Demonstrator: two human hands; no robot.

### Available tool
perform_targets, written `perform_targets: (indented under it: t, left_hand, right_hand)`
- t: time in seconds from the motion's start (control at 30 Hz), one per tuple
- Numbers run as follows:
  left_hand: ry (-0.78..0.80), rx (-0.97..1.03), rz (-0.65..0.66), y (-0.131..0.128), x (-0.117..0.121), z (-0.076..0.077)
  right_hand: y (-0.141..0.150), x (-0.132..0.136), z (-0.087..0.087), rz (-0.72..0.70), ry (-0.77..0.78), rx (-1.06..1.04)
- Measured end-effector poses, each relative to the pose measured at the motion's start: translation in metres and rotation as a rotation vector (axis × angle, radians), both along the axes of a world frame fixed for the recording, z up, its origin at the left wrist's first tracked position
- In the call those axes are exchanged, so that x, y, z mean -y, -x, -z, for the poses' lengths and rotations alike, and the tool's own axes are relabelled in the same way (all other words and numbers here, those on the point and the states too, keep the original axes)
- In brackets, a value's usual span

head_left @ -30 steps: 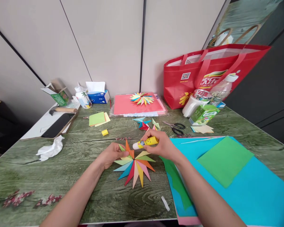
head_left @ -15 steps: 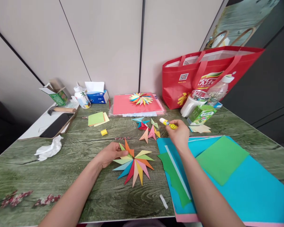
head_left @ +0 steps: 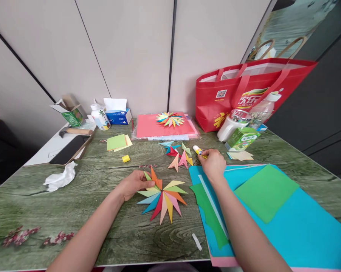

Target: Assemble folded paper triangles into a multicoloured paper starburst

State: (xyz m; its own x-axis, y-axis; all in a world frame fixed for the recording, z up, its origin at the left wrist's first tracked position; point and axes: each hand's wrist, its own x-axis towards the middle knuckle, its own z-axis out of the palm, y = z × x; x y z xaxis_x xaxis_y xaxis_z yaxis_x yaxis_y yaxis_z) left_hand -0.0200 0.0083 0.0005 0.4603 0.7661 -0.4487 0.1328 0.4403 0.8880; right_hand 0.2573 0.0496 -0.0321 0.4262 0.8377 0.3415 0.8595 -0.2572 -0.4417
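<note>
My left hand [head_left: 138,184] pinches the upper left points of a many-coloured folded paper star [head_left: 167,200], which has a gap at its top. A yellow glue stick [head_left: 198,150] is in the closed fingers of my right hand [head_left: 213,163], low over the table by the top edge of the blue paper. Its white end points up and left. Several loose folded paper pieces [head_left: 183,160] lie just left of the glue stick. The yellow glue cap [head_left: 126,158] rests on the table, apart from both hands.
Large blue sheets [head_left: 298,234] with a green square [head_left: 268,192] cover the right side. A finished paper star [head_left: 169,119] lies on a pink paper pack [head_left: 148,126] at the back. A red bag [head_left: 210,102], a green carton [head_left: 242,139] and a crumpled tissue [head_left: 61,176] stand or lie around.
My right hand has lowered slightly with the glue stick, toward the table. My left hand keeps its hold on the paper star. The whole view has shifted slightly.
</note>
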Motion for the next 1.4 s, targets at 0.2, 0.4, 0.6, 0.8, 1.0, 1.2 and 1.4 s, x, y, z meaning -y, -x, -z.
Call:
perform_targets:
  t: [0.2, 0.4, 0.6, 0.8, 1.0, 1.2, 1.4]
  left_hand:
    - [0.009, 0.055, -0.003, 0.000, 0.000, 0.004]
    - [0.009, 0.080, -0.021, 0.000, -0.001, 0.007]
    - [-0.006, 0.099, -0.024, -0.002, 0.000, 0.007]
    - [-0.008, 0.065, -0.054, -0.002, 0.000, 0.008]
    - [-0.036, 0.048, -0.063, -0.003, 0.000, 0.011]
    - [-0.068, -0.011, -0.070, -0.004, 0.000, 0.010]
    - [-0.107, -0.055, -0.076, -0.008, 0.002, 0.004]
  right_hand:
    - [0.023, 0.015, -0.026, -0.383, -0.240, -0.335]
    - [0.067, 0.043, -0.039, -1.061, 0.231, -0.799]
    - [0.077, 0.046, -0.027, -1.092, 0.305, -0.867]
    - [0.085, 0.047, -0.019, -1.026, 0.289, -0.909]
    - [0.086, 0.047, -0.016, -1.017, 0.287, -0.915]
    - [0.086, 0.047, -0.016, -1.024, 0.320, -0.928]
    - [0.087, 0.049, -0.017, -1.023, 0.335, -0.934]
